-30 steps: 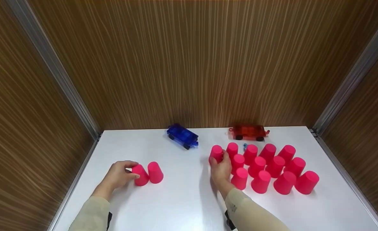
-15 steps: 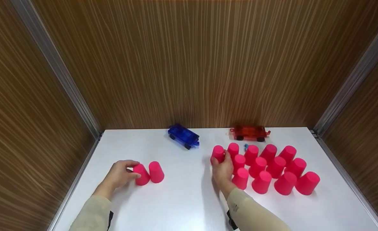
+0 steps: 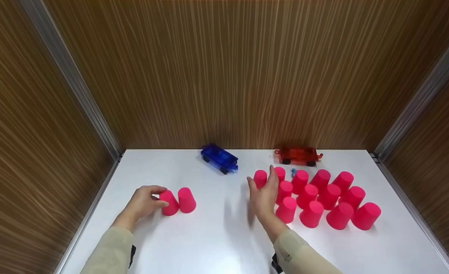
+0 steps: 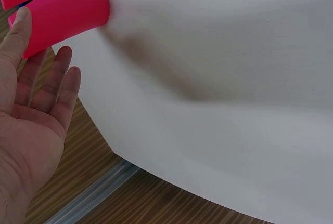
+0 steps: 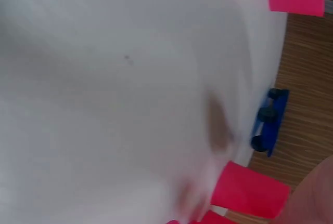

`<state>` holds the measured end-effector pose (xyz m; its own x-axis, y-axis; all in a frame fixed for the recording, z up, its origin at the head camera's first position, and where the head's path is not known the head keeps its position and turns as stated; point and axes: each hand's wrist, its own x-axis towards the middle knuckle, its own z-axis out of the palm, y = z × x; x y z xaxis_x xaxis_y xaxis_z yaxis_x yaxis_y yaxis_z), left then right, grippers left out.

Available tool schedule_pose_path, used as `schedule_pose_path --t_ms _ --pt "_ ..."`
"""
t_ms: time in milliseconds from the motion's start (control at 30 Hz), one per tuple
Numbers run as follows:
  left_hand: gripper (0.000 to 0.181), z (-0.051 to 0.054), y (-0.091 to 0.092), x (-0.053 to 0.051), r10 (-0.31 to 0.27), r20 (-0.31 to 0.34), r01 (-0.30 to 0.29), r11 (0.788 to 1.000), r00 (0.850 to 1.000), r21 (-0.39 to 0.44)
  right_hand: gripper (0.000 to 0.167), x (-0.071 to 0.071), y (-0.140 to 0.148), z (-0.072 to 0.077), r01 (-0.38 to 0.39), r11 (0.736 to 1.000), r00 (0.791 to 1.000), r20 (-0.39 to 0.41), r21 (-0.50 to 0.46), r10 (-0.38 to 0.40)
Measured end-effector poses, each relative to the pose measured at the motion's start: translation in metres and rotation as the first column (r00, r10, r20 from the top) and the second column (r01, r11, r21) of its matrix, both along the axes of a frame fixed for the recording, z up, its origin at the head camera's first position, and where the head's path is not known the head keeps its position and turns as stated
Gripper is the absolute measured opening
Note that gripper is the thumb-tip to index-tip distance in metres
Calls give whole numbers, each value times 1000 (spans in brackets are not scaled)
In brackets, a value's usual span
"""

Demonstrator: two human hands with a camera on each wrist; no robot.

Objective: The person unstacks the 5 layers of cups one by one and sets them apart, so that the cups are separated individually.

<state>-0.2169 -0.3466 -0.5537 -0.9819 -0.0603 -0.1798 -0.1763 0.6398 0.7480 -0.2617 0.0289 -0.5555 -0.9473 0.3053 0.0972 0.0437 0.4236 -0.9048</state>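
In the head view my left hand pinches an upside-down pink cup between thumb and forefinger. A second upturned pink cup stands just to its right. The left wrist view shows the thumb against the cup, the other fingers loosely extended below it. My right hand has its thumb and fingers spread behind a pink cup at the left end of a cup group. In the right wrist view a blurred part of that hand overlaps a pink cup.
Several more upturned pink cups stand in rows to the right on the white table. At the back are a blue toy wagon and a red toy wagon. A small blue object lies behind the cups. Wood-grain panels enclose the table.
My right hand has let go of the leftmost cup of the group, its fingers now opened and lifted away. My left hand stays on its cup. The head view has shifted slightly.
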Motion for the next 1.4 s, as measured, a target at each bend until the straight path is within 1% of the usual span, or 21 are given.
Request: schedule_pose_path --t_ms 100,200,267,367,467,567,600,667,767,867,967,1033,1167,1233,1300,1400 --pt "53 0 -1 -2 -11 -11 11 1000 1000 0 91 6 -11 7 -58 998 995 -81 8 58" --pt "53 1 0 -3 -10 -14 10 1000 1000 9 82 12 -28 10 -162 987 977 -148 -24 157" --pt "53 1 1 -3 -14 -13 14 1000 1000 13 74 16 -42 8 -249 967 955 -178 -51 237" --pt "53 1 1 -2 -15 -14 15 1000 1000 12 67 20 -65 1 -381 921 911 -203 -78 360" --pt "53 2 2 -1 -19 -16 20 1000 1000 12 65 23 -87 -6 -489 867 868 -156 -95 472" --pt "52 2 4 -1 -23 -21 23 1000 1000 11 66 24 -105 -11 -564 820 825 -86 -96 558" --pt "52 3 4 -1 -19 -19 19 1000 1000 11 67 23 -111 -12 -581 807 813 -55 -101 579" --pt "52 2 5 -1 -24 -21 24 1000 999 9 68 22 -120 -15 -608 787 792 -22 -99 610" --pt "52 2 5 -3 -15 -13 16 1000 1000 13 69 21 -130 -20 -631 768 771 29 -110 637" --pt "52 1 4 -4 -22 -19 22 1000 1000 18 70 21 -137 -23 -642 756 755 65 -131 652" --pt "54 0 3 -5 -19 -19 19 1000 1000 15 70 22 -141 -26 -652 748 746 68 -124 662" --pt "54 0 2 -4 -21 -20 22 1000 1000 10 66 22 -144 -27 -652 750 747 69 -113 661" --pt "54 -1 0 -1 -9 -11 9 1000 1000 9 52 24 -146 -31 -641 760 757 76 -111 649" --pt "54 0 0 1 -11 -10 11 1000 1000 9 48 25 -144 -33 -633 762 759 86 -137 646" --pt "54 0 0 1 -5 -5 5 1000 1000 7 47 25 -140 -36 -626 761 757 100 -169 645" --pt "55 -1 0 0 -3 -2 3 1000 1000 1 48 26 -132 -40 -625 752 750 105 -212 653"
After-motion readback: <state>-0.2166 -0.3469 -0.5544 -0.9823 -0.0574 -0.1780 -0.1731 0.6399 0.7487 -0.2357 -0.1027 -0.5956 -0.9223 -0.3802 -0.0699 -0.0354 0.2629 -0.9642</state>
